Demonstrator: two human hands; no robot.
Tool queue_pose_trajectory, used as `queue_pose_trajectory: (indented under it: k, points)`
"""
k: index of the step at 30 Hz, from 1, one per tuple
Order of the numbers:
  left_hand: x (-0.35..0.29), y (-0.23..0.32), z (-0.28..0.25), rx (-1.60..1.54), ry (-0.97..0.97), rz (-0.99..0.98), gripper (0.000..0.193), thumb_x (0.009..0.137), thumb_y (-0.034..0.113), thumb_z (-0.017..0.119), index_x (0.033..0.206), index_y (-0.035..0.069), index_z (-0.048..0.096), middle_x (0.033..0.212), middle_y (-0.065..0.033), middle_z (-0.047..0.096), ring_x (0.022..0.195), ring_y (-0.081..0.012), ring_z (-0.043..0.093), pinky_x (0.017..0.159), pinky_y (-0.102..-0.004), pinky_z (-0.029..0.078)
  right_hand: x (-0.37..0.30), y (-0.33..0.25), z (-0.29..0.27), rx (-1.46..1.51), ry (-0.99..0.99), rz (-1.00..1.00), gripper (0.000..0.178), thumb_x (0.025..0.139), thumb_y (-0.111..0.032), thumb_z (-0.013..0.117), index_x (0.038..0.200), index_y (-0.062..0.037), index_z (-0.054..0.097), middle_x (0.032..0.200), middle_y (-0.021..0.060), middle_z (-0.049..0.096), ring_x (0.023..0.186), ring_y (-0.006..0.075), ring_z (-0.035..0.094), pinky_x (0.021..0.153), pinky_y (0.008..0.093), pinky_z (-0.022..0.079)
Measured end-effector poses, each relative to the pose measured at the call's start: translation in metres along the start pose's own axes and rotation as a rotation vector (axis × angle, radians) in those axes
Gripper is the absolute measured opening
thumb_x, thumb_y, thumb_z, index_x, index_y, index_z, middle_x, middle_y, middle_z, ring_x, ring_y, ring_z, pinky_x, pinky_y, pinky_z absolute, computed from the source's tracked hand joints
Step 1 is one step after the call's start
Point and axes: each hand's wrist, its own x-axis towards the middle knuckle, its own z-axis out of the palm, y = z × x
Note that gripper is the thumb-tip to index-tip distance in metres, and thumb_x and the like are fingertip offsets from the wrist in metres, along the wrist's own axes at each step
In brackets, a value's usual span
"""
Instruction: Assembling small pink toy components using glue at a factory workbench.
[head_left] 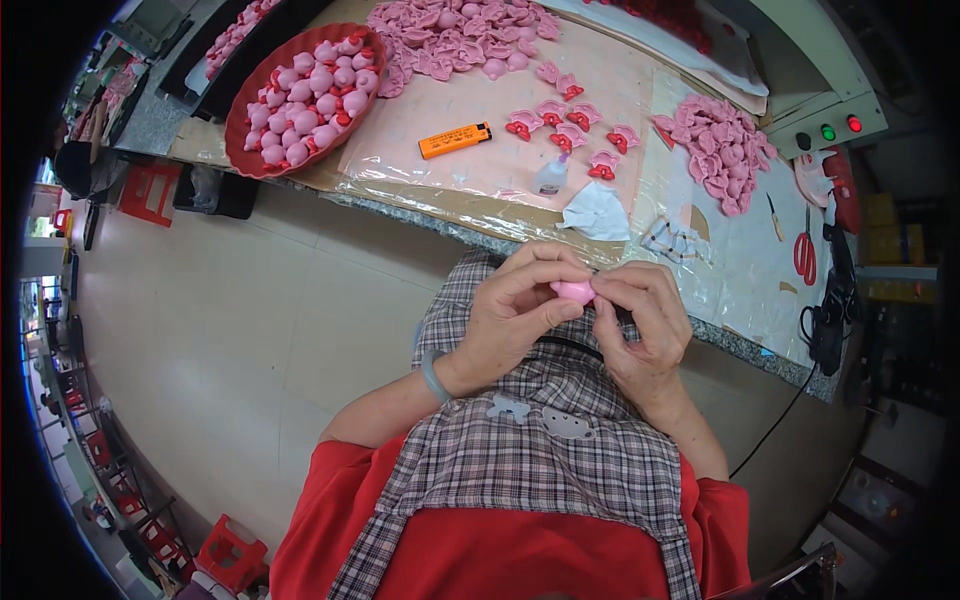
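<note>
Pink piece (573,291), one, between left fingers (543,273) and right fingers (636,286); one lighter (455,140) beyond

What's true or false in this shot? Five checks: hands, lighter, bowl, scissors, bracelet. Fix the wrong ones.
1. The left hand and right hand both touch one small pink piece. True.
2. The lighter is blue. False: the lighter is orange.
3. The red bowl holds many round pink pieces. True.
4. The scissors lie left of the lighter. False: the scissors lie to its right.
5. The bracelet is on the right wrist. False: the bracelet is on the left.
</note>
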Motion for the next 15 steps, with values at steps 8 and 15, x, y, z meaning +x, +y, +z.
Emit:
queue_pose_trajectory:
  k: [8, 15]
  points:
    - [0.000, 0.009, 0.004, 0.291, 0.061, 0.106, 0.026, 0.081, -0.001, 0.074, 0.107, 0.003, 0.071, 0.111, -0.0072, 0.062, 0.098, -0.0143, 0.062, 0.080, -0.0263, 0.055, 0.000, -0.001, -0.001, -0.024, 0.008, -0.037, 0.026, 0.064, 0.009, 0.074, 0.086, -0.0020, 0.068, 0.085, 0.0087, 0.064, 0.079, 0.0270, 0.063, 0.068, 0.0355, 0.050]
    - [0.012, 0.008, 0.003, 0.374, 0.050, 0.115, 0.026, 0.080, -0.001, 0.075, 0.105, 0.003, 0.071, 0.108, -0.0071, 0.064, 0.093, -0.0141, 0.064, 0.080, -0.0264, 0.055, 0.006, 0.010, -0.001, -0.007, 0.011, -0.038, 0.024, 0.063, 0.011, 0.073, 0.083, -0.0009, 0.065, 0.083, 0.0096, 0.063, 0.076, 0.0276, 0.062, 0.066, 0.0352, 0.050]
